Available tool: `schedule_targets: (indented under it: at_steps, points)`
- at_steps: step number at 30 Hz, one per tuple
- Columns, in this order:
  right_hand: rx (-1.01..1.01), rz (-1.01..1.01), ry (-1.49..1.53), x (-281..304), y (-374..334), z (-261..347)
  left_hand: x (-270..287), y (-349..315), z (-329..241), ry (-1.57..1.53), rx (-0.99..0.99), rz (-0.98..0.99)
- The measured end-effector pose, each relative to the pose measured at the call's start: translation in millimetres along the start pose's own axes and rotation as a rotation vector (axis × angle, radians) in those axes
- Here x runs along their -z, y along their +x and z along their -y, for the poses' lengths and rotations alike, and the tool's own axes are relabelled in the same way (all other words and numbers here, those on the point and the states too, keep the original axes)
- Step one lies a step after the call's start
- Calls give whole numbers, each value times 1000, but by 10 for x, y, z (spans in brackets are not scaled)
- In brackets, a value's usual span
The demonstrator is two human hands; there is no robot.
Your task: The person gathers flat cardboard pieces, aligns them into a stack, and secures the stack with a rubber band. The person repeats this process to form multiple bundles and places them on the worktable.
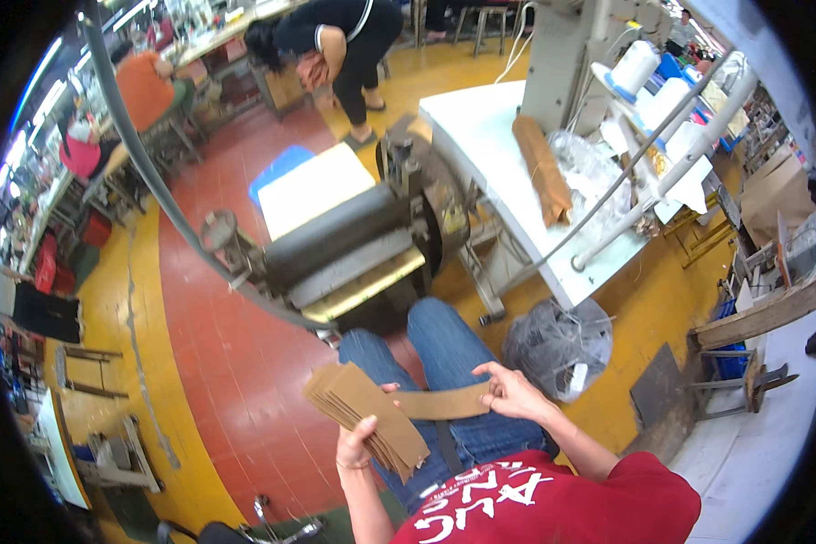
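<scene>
A fanned stack of flat brown strips [364,410] is gripped in my left hand [357,442], thumb on top, above my left thigh. My right hand [514,396] pinches the right end of a single brown strip [446,403], which lies across my lap. Its left end passes behind the stack, near the fingers of my left hand. Whether the strips are leather or card I cannot tell.
Before my knees stands a roller machine [344,258] with a white board [317,192]. On its right, a white table [480,118] carries a brown roll [542,172] and thread cones [633,71]. A full plastic bag [560,349] sits beside my right knee. Several people work farther off.
</scene>
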State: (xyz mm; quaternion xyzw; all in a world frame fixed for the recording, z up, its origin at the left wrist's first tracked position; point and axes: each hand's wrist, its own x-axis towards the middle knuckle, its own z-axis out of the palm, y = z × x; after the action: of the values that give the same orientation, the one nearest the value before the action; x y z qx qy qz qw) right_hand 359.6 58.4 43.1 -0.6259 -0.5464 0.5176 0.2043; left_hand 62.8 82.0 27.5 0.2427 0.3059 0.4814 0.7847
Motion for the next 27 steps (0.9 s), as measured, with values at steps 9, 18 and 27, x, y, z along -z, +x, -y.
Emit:
schedule_targets:
  at_steps: [9,18,27]
  points:
    - [376,292,713,175,278,1715,-528,360,-215,287,0,279]
    - [683,-252,120,559,295,1684,-968,645,171,-357,-28,256]
    - [356,-187,306,425,260,1153,-832,805,-41,-186,-43,124]
